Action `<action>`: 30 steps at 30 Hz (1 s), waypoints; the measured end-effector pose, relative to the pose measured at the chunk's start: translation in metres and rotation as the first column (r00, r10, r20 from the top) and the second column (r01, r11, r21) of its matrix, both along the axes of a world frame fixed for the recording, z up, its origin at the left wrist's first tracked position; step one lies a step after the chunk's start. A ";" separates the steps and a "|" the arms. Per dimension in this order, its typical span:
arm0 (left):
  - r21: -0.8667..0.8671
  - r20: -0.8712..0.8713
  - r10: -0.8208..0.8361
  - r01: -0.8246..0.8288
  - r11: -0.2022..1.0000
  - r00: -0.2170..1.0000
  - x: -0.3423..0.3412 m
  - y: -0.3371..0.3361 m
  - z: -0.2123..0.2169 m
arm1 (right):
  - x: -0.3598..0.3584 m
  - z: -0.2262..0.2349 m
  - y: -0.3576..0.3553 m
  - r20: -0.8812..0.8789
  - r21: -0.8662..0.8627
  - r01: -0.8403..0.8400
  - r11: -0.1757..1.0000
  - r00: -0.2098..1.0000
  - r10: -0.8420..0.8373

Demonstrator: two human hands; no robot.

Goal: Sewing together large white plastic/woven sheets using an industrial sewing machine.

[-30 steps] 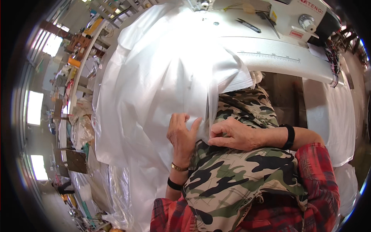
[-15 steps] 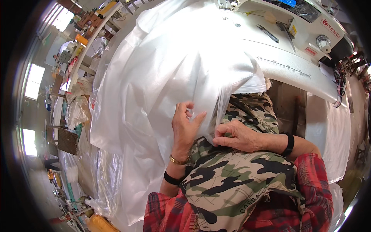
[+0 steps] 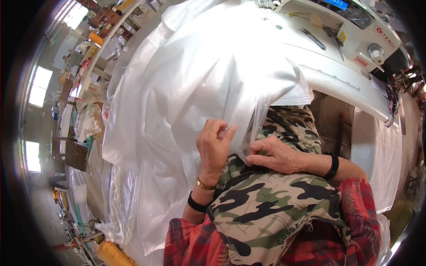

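A large, glossy white plastic sheet (image 3: 177,102) spreads in folds from the sewing machine across the table and down over my lap. My right hand (image 3: 276,155) pinches the sheet's thin, see-through edge (image 3: 255,126) between thumb and forefinger, just above the camouflage apron (image 3: 262,199). Left of it, my left hand (image 3: 214,144) is raised over the sheet with fingers curled and thumb brought close to them. Whether anything thin is between those fingertips is hard to see. A layered hem (image 3: 290,98) of the sheet hangs at the table's front edge.
The white sewing machine (image 3: 355,33) stands at the far right. Dark tweezers (image 3: 313,39) and small scissors (image 3: 335,42) lie on its bed, behind a printed ruler (image 3: 330,77). More white sheeting (image 3: 375,155) hangs at right. Clear plastic (image 3: 122,204) and a wooden stool (image 3: 75,155) are at left.
My left hand's thumb and fingers have drawn together from a wider spread. My right hand keeps its pinch in nearly the same spot. The view has shifted slightly.
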State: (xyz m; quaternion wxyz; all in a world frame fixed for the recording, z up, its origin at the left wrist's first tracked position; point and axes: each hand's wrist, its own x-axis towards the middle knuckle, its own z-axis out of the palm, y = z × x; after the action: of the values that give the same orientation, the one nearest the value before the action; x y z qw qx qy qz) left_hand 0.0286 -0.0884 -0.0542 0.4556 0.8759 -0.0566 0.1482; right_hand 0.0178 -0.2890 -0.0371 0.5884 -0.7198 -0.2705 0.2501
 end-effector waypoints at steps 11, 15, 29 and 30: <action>-0.046 -0.037 -0.041 0.040 0.998 0.998 -0.025 0.006 -0.025 | -0.003 -0.007 0.004 0.050 -0.013 0.002 1.000 0.999 -0.002; -0.253 -0.200 -0.030 -0.022 0.967 0.979 -0.030 0.008 -0.028 | -0.003 -0.007 0.004 0.058 -0.054 -0.003 0.999 0.998 0.006; 0.071 -0.096 -0.023 0.030 0.997 0.995 -0.016 0.024 -0.047 | -0.004 -0.006 0.007 0.004 -0.031 0.007 1.000 1.000 -0.007; 0.041 -0.095 -0.038 0.042 0.998 0.995 -0.014 0.025 -0.048 | -0.004 -0.006 0.007 -0.006 -0.032 0.012 0.999 1.000 -0.013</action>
State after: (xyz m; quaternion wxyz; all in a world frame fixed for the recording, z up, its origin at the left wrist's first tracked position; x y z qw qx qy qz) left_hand 0.0146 -0.0630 -0.1025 0.4417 0.8902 -0.0557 0.0962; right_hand 0.0137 -0.2821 -0.0433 0.5792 -0.7299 -0.2602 0.2530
